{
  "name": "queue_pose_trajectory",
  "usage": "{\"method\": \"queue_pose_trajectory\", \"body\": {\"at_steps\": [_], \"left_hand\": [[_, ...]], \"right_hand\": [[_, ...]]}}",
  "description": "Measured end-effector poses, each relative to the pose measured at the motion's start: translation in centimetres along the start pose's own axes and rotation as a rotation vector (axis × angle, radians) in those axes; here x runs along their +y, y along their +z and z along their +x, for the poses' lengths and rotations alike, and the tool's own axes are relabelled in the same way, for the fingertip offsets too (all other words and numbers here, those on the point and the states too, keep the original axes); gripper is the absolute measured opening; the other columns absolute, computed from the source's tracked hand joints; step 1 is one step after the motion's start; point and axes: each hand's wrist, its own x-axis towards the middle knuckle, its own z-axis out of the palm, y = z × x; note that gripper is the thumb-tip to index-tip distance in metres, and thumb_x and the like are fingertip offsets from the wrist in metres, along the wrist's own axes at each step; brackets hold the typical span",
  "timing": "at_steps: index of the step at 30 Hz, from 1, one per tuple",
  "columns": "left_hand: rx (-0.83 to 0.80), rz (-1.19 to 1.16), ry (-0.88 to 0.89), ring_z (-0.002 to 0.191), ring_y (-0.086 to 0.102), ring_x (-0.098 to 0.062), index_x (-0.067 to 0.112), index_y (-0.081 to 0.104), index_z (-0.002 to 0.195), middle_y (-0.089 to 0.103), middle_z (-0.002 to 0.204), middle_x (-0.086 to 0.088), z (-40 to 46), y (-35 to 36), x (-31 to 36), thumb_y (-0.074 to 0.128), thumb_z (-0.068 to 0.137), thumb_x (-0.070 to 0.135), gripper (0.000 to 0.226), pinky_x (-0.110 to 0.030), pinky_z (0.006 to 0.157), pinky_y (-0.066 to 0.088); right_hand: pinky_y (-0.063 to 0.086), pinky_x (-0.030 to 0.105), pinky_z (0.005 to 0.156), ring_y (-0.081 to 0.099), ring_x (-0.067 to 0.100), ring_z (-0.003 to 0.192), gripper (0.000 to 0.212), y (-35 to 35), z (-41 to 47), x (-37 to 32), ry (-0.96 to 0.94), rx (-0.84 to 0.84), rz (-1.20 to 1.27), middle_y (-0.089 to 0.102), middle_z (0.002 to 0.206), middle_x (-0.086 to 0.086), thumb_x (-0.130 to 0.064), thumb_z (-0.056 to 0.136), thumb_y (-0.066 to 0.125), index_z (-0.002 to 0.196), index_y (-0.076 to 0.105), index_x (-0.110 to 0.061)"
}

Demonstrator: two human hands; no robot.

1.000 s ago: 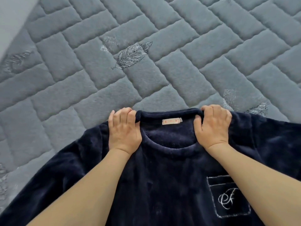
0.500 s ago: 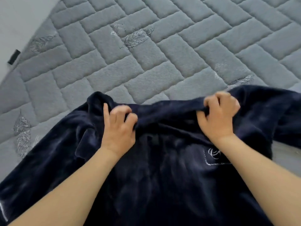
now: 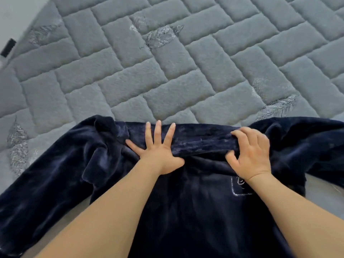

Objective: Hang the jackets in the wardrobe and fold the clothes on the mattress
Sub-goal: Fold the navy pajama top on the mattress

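A dark navy fleece top (image 3: 186, 211) lies spread on the grey quilted mattress (image 3: 167, 71), filling the lower half of the view from 3 o'clock round to 9 o'clock. Its upper edge is turned over into a thick fold (image 3: 201, 140) running across the centre of the view.

The left hand (image 3: 158, 151) lies flat on the fold at about 6 o'clock of centre, palm down, fingers straight and spread wide apart, the thumb pointing toward 3 o'clock. It presses the cloth and grips nothing.

The right hand (image 3: 251, 155), toward 4 o'clock of centre, has its fingers curled over the fold's far edge and the thumb tucked under the near edge, so that the cloth is pinched between them.

One sleeve (image 3: 46, 183) trails toward 8 o'clock; the other (image 3: 307, 146) runs off at 3 o'clock. A stitched chest pocket (image 3: 240, 189) with white embroidery shows just below the right wrist, partly hidden by it.

Silver leaf motifs (image 3: 160, 37) are stitched into the mattress at 12 o'clock. A small black tab (image 3: 7, 47) sits on the mattress edge at 10 o'clock.
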Motion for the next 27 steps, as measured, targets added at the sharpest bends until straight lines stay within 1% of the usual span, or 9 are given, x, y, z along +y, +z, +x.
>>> {"method": "queue_pose_trajectory", "body": {"at_steps": [6,13,15,17,19,21,24,26,27], "left_hand": [[0.008,-0.011,-0.036,0.122,-0.060,-0.024,0.056,-0.048,0.125,-0.056,0.140,0.009,-0.6,-0.6,0.6,0.048,0.064,0.038,0.115,-0.079,0.076,-0.032],[-0.026,0.000,-0.066,0.128,-0.055,-0.025,0.058,-0.048,0.122,-0.052,0.144,0.010,-1.0,-1.0,1.0,0.043,0.061,0.029,0.113,-0.080,0.077,-0.029],[-0.074,0.041,-0.068,0.133,-0.050,-0.026,0.057,-0.047,0.124,-0.049,0.147,0.008,-1.4,-1.9,1.0,0.042,0.064,0.026,0.112,-0.083,0.083,-0.021],[-0.124,0.163,-0.051,0.141,-0.038,-0.031,0.051,-0.040,0.135,-0.040,0.154,0.004,-1.8,-3.7,1.1,0.047,0.073,0.025,0.110,-0.087,0.091,-0.006],[-0.089,0.362,0.004,0.147,-0.010,-0.038,0.039,-0.027,0.149,-0.016,0.161,-0.005,-2.5,-5.6,1.7,0.053,0.081,0.029,0.105,-0.085,0.095,0.017],[-0.032,0.556,0.069,0.143,0.012,-0.037,0.030,-0.014,0.154,0.006,0.159,-0.008,-3.6,-7.0,2.1,0.058,0.083,0.031,0.102,-0.079,0.093,0.030],[-0.015,0.712,0.049,0.140,0.025,-0.036,0.031,-0.006,0.156,0.015,0.156,-0.007,-4.6,-8.6,1.4,0.065,0.085,0.026,0.101,-0.073,0.091,0.039],[0.073,0.740,0.075,0.128,0.046,-0.037,0.024,0.025,0.153,0.037,0.147,-0.010,-5.2,-10.0,0.8,0.057,0.093,0.020,0.067,-0.056,0.087,0.048],[0.158,0.701,0.115,0.119,0.056,-0.035,0.018,0.047,0.141,0.051,0.137,-0.010,-5.2,-10.8,0.6,0.052,0.096,0.014,0.045,-0.045,0.082,0.050]], "right_hand": [[0.031,0.048,0.102,0.048,0.038,0.113,0.057,-0.3,0.2,0.4,-0.020,0.009,0.081,0.054,0.123,0.014,-0.033,0.067,0.050,0.116,0.061,-0.006],[0.031,0.047,0.104,0.046,0.035,0.120,0.060,-0.8,0.0,0.6,-0.038,0.013,0.154,0.052,0.130,0.012,-0.019,0.064,0.050,0.122,0.059,-0.007],[0.031,0.046,0.105,0.045,0.035,0.126,0.070,-2.1,0.4,0.8,-0.060,-0.095,0.202,0.051,0.135,0.012,-0.013,0.058,0.050,0.127,0.058,-0.007],[0.029,0.045,0.108,0.040,0.033,0.135,0.081,-4.0,1.5,1.6,-0.117,-0.295,0.137,0.045,0.143,0.010,-0.015,0.058,0.052,0.139,0.050,-0.011],[0.026,0.041,0.111,0.032,0.028,0.139,0.087,-5.9,2.8,2.6,-0.215,-0.512,-0.101,0.034,0.152,0.004,-0.020,0.068,0.059,0.151,0.034,-0.021],[0.030,0.036,0.110,0.034,0.027,0.133,0.082,-7.3,4.3,3.0,-0.309,-0.597,-0.338,0.035,0.150,0.001,-0.023,0.079,0.060,0.154,0.027,-0.028],[0.045,0.041,0.094,0.042,0.030,0.117,0.052,-8.9,6.9,1.6,-0.225,-0.440,-0.414,0.049,0.128,0.007,-0.015,0.087,0.053,0.139,0.048,-0.021],[0.045,0.042,0.078,0.048,0.036,0.107,0.032,-9.9,8.5,0.0,-0.071,-0.215,-0.377,0.054,0.113,0.014,-0.004,0.085,0.052,0.117,0.058,-0.009],[0.042,0.042,0.075,0.051,0.037,0.102,0.027,-10.4,9.2,-0.5,-0.018,-0.109,-0.380,0.057,0.108,0.017,-0.001,0.084,0.051,0.109,0.058,-0.006]]}}
